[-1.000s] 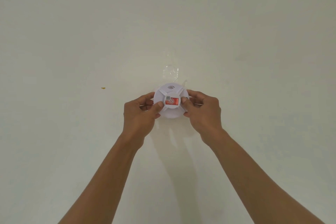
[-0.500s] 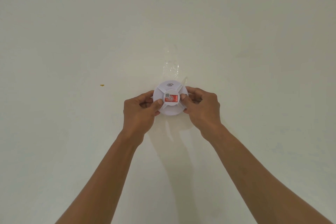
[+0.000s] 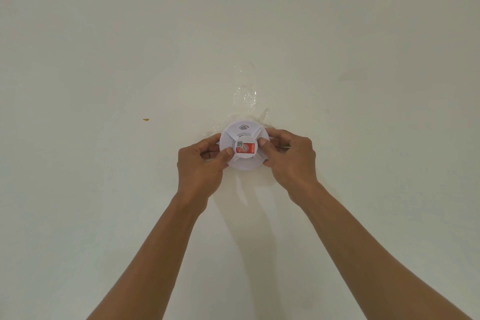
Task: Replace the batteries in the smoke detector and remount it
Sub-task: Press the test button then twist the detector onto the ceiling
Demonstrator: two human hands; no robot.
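A round white smoke detector [image 3: 244, 132] with a red sticker on its centre sits against the pale surface in the middle of the head view. My left hand [image 3: 201, 163] grips its left rim, thumb on the face beside the sticker. My right hand [image 3: 291, 161] grips the right rim, thumb on the face at the sticker's other side. Both arms reach up from the bottom of the frame. The detector's back and its mount are hidden.
Crinkled clear tape [image 3: 245, 93] sticks to the pale surface [image 3: 104, 34] just above the detector, with a loose strip at its upper right. A small yellow speck [image 3: 145, 119] marks the surface to the left.
The detector and both hands have shifted slightly upward toward the tape. The grip of each hand looks the same.
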